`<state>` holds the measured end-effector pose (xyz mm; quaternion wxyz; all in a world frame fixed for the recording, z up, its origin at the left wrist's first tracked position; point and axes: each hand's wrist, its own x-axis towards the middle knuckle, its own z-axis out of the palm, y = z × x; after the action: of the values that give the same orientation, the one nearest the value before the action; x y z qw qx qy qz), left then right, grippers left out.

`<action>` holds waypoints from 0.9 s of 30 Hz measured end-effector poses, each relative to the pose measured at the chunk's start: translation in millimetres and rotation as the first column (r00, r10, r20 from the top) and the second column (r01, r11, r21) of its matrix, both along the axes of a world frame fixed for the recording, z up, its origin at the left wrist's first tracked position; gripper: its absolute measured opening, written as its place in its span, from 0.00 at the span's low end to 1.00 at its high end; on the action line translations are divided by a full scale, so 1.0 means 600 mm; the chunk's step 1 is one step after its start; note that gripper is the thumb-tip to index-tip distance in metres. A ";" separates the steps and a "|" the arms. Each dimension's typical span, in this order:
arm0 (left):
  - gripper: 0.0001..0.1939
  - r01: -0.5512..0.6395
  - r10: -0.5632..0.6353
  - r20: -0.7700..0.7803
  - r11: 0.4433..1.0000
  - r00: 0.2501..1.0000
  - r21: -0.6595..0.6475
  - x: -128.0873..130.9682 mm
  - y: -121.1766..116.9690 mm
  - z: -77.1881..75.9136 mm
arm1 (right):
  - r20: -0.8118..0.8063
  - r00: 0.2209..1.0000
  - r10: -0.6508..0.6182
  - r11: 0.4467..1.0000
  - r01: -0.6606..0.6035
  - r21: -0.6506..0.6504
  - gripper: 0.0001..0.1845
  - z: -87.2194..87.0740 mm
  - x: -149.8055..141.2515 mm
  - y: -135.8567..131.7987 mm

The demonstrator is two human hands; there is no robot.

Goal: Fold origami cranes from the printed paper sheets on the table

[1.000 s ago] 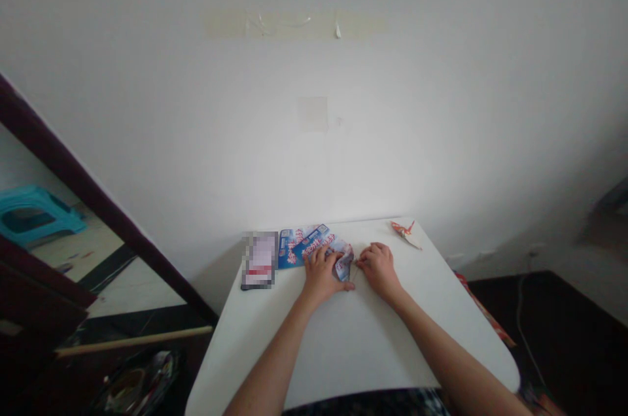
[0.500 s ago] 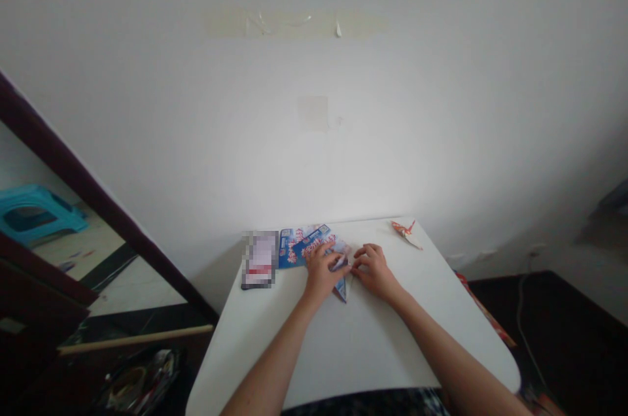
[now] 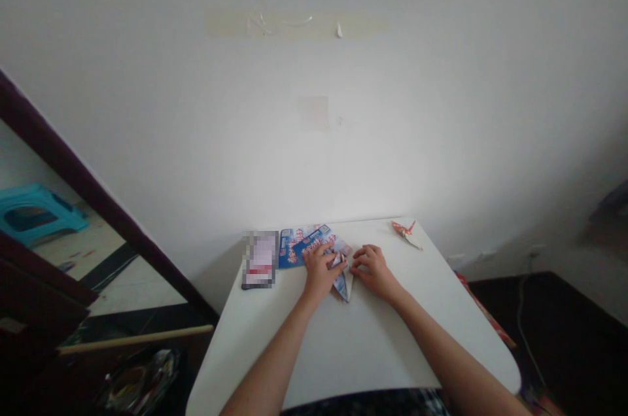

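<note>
Folded paper (image 3: pixel 345 286), blue-and-white with red print, lies point-down on the white table (image 3: pixel 343 344) between your hands, seen from the head view. Your left hand (image 3: pixel 320 272): half closed, fingers curled over the paper's upper layers, pressing them toward the tabletop. Your right hand (image 3: pixel 375 272): loosely curled, fingertips at the paper's right edge; whether they pinch it cannot be told at this size. Good practice, as judged here: keep the layers squared toward the point and run each crease firmly under a fingertip, so that the fold stays sharp. Nearby: a blue printed sheet (image 3: pixel 304 247) just left of the paper, a pixelated flat object (image 3: pixel 260 260) beside that sheet, and an orange paper crane (image 3: pixel 407 234) at the table's far corner, well apart from your hands.
</note>
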<state>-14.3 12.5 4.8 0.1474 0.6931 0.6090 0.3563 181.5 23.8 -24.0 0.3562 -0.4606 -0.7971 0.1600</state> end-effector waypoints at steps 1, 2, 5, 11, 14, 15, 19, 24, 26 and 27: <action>0.05 0.001 -0.001 0.001 1.000 1.000 0.000 0.000 0.001 -0.001 | 0.002 1.000 0.003 1.000 -0.003 0.003 0.03 -0.001 0.000 0.001; 0.05 0.004 -0.004 0.004 1.000 1.000 0.002 0.000 0.001 -0.002 | 0.003 1.000 0.005 1.000 -0.005 0.004 0.02 -0.002 0.000 0.001; 0.04 0.003 -0.003 0.012 1.000 1.000 0.006 0.001 0.000 -0.003 | 0.010 1.000 0.006 1.000 -0.006 0.002 0.02 -0.003 0.000 0.001; 0.02 -0.007 0.007 0.005 1.000 1.000 0.003 0.002 -0.002 -0.002 | 0.011 1.000 -0.003 1.000 0.003 -0.008 0.03 0.003 -0.003 -0.006; 0.02 -0.006 0.006 -0.009 1.000 1.000 -0.002 0.001 -0.002 -0.002 | 0.004 1.000 -0.011 1.000 0.011 0.002 0.03 0.003 -0.004 -0.006; 0.02 -0.002 0.002 -0.015 1.000 1.000 -0.007 0.002 -0.001 -0.002 | 0.000 1.000 -0.012 1.000 0.012 0.004 0.03 0.003 -0.004 -0.006; 0.02 0.034 -0.035 -0.032 0.999 0.999 -0.039 0.004 -0.001 -0.004 | -0.026 0.999 -0.022 1.000 0.022 0.017 0.05 -0.001 -0.004 -0.004; 0.02 0.032 -0.034 -0.040 0.999 0.999 -0.043 0.008 -0.003 -0.002 | -0.049 0.998 -0.042 0.999 0.044 0.026 0.04 -0.004 -0.007 -0.003; 0.02 0.026 -0.028 -0.045 0.999 0.999 -0.035 0.008 -0.004 0.000 | -0.049 0.998 -0.045 0.999 0.047 0.026 0.04 -0.003 -0.009 -0.004; 0.03 0.024 -0.025 -0.047 0.999 0.999 -0.031 0.008 -0.005 0.001 | -0.047 0.998 -0.046 0.999 0.047 0.026 0.04 -0.003 -0.010 -0.004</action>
<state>-9.6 9.6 5.4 0.1479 0.7064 0.6091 0.3289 175.5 21.2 -25.6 0.3846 -0.4702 -0.7797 0.1517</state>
